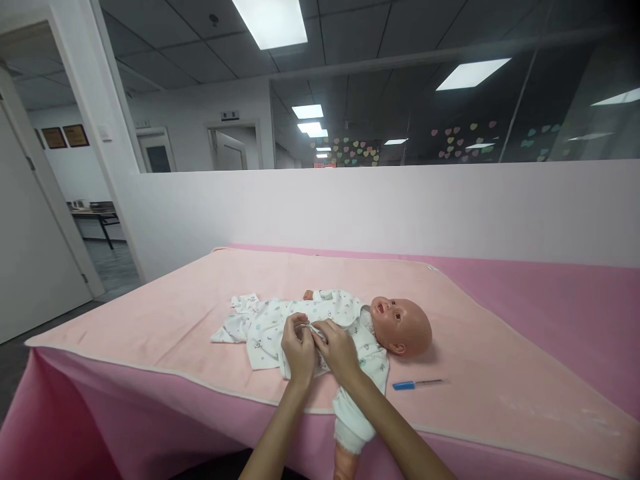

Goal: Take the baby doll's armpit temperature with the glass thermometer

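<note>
A baby doll (407, 327) lies on its back with its head to the right, dressed in a white printed baby outfit (270, 327). At the doll's middle, my left hand (299, 347) has its fingers curled and pinched on the edge of the outfit. Close beside it, my right hand (337, 348) pinches the same cloth, fingertips almost meeting the left ones. What exactly lies between the fingertips is too small to make out. The doll's near arm (345, 460) hangs toward me over the table's front edge, its sleeve pushed up.
A blue-handled thin tool (404, 385) lies right of the doll's near shoulder. Under everything is a peach pad (490, 373) over a pink cloth (550, 300). A white half wall (375, 213) with glass above stands behind the table; a door (35, 233) is at the left.
</note>
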The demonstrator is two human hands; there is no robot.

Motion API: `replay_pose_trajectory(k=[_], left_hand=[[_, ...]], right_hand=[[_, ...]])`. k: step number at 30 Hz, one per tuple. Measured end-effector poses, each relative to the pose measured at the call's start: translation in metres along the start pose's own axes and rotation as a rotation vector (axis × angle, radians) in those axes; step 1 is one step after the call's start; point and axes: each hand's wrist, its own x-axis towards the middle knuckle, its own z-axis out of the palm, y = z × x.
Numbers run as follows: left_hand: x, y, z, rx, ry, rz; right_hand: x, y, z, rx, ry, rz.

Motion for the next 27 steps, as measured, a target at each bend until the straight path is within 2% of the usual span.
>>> replay_pose_trajectory(k=[15,27], left_hand=[[-0.0003,-0.0003,0.0016,-0.046,-0.010,0.010],[-0.0008,-0.0026,0.0021,-0.076,-0.012,-0.011]], right_hand=[[-0.0019,0.0049,0.0044,-0.107,-0.017,-0.046],[-0.0022,0.0010,0.0005,-0.012,0.004,-0.018]])
